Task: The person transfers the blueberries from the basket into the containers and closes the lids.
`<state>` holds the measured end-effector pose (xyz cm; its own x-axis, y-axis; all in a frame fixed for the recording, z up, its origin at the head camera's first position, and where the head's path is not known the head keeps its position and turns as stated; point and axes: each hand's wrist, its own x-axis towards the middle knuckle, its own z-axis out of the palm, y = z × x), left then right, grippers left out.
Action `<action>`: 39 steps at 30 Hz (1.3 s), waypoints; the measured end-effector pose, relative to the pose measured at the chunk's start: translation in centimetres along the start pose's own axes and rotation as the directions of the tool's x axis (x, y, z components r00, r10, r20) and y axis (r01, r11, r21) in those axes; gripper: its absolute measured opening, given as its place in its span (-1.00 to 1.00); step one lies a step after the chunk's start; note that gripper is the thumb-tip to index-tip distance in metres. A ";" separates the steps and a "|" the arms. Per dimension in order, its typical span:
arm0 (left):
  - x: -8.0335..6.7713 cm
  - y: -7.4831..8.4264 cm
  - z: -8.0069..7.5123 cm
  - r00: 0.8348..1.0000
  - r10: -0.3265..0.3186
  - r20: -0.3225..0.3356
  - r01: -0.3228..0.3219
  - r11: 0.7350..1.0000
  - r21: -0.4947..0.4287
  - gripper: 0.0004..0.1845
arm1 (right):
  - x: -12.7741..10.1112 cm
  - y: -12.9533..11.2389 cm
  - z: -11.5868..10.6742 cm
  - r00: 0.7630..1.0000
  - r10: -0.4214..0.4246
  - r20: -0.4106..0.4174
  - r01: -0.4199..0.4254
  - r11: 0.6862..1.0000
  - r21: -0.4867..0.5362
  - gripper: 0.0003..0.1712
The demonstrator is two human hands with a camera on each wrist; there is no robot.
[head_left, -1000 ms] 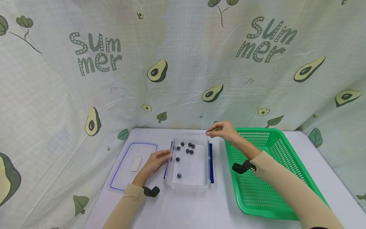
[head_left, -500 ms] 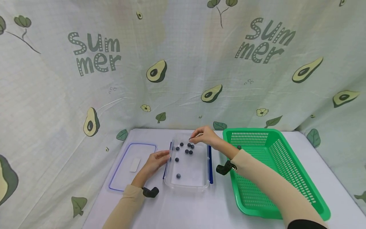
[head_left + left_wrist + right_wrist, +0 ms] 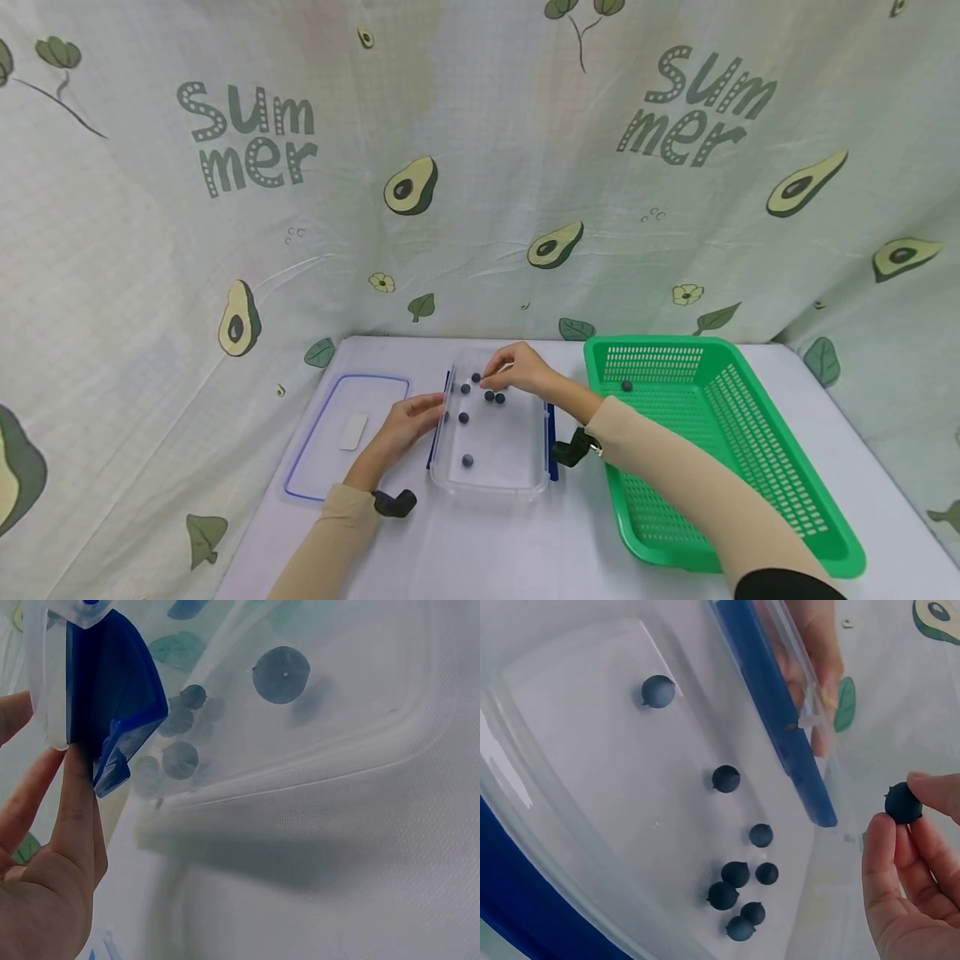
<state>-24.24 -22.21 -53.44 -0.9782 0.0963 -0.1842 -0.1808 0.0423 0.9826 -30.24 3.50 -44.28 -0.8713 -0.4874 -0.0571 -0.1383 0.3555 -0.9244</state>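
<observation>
My right hand (image 3: 517,369) is over the far end of a clear plastic box (image 3: 491,487), pinching a blueberry (image 3: 904,803) between thumb and fingertips, as the right wrist view shows. On the box floor lie several more blueberries (image 3: 468,461), mostly toward the far end. My left hand (image 3: 405,429) rests with extended fingers against the box's left side. In the left wrist view, its fingertips touch the rim area beside the blue latch flap (image 3: 116,690), which hangs open.
A green perforated basket (image 3: 637,546) stands to the right, with one blueberry (image 3: 627,386) inside near its far left corner. A clear lid with a blue seal (image 3: 348,377) lies left of the box, a white label (image 3: 354,432) on it. A printed cloth (image 3: 480,167) hangs behind the table.
My right hand has moved left and down from beside the basket to over the box, carrying the blueberry. The berry in the basket has come into view. My left hand stays put.
</observation>
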 end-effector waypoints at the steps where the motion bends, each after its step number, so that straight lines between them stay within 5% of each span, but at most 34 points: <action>1: 0.0 0.0 0.0 1.000 0.000 -0.001 0.000 1.000 0.003 -0.49 | 0.0 0.0 0.1 1.000 0.001 0.004 -0.001 1.000 -0.005 -0.86; 24: 0.2 0.1 -0.1 1.000 -0.012 0.009 0.012 1.000 0.016 -0.50 | 0.4 1.2 1.9 1.000 0.013 0.013 -0.012 0.997 -0.070 -0.84; 39: 0.0 0.0 0.1 1.000 0.010 0.003 -0.010 0.999 -0.033 -0.52 | -0.4 1.4 -1.0 1.000 -0.002 -0.020 0.002 0.999 0.040 -0.85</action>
<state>-24.26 -22.10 -53.44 -0.9797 0.0994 -0.1742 -0.1743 0.0086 0.9847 -30.55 5.01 -45.15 -0.8803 -0.4720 -0.0480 -0.1217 0.3225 -0.9387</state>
